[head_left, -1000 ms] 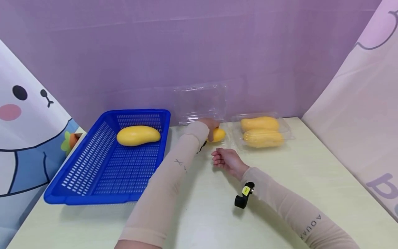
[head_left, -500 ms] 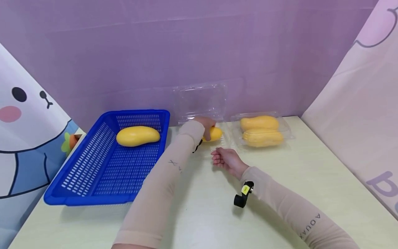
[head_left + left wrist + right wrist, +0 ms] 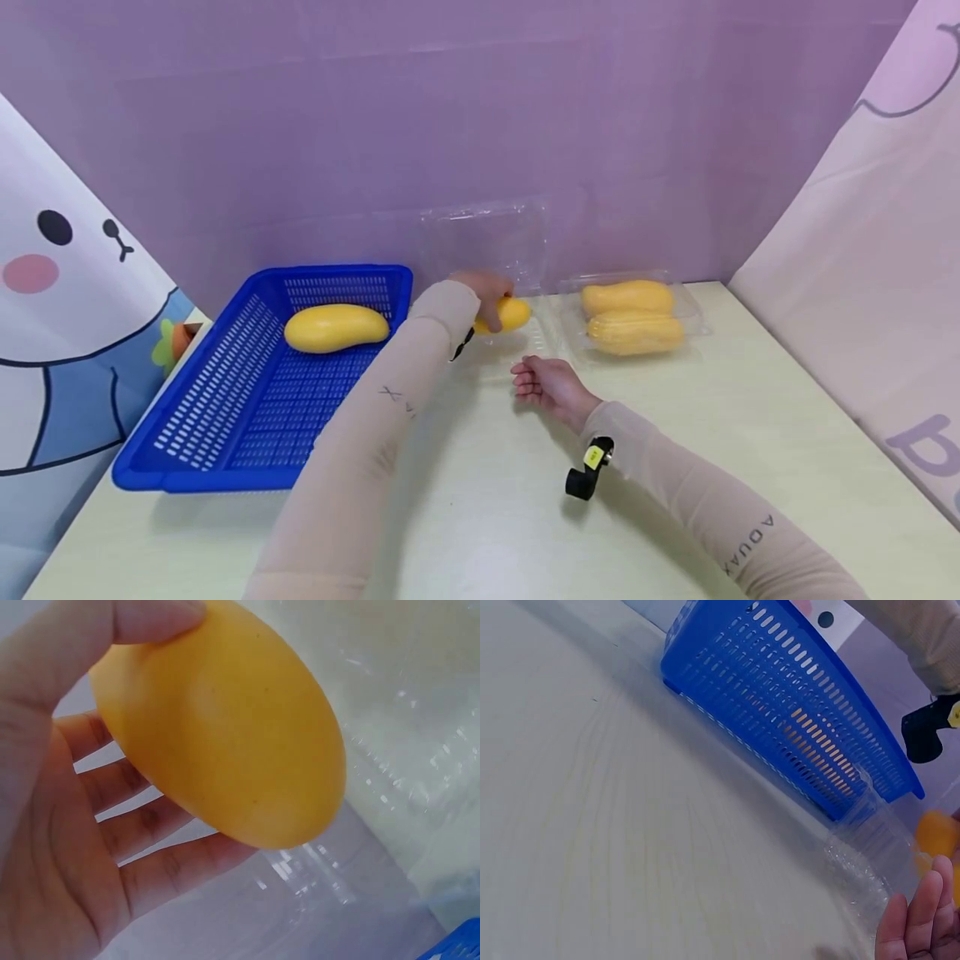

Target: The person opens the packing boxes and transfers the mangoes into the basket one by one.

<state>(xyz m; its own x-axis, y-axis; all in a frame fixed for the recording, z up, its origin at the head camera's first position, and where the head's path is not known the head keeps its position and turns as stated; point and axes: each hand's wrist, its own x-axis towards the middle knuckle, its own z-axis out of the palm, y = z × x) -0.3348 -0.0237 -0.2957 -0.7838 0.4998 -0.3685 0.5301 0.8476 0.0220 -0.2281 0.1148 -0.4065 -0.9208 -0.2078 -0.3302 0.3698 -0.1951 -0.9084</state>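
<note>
My left hand (image 3: 489,292) grips a yellow mango (image 3: 513,314), thumb on one side and fingers on the other. In the left wrist view the mango (image 3: 232,735) is held at the fingertips, with clear plastic behind it. Below this hand sits a clear clamshell box, its lid (image 3: 483,237) standing up against the purple backdrop. My right hand (image 3: 551,387) lies near the box's front edge, fingers loosely curled and holding nothing. Its fingertips (image 3: 922,904) overlap yellow in the right wrist view.
A blue perforated basket (image 3: 191,481) stands at the left with one mango (image 3: 336,327) in it. To the right, a closed clear clamshell (image 3: 697,321) holds two mangoes (image 3: 636,332). A purple cloth (image 3: 480,100) hangs behind the table (image 3: 510,517).
My left hand has shifted left and slightly up with the mango in its grip. The right hand has stayed in place.
</note>
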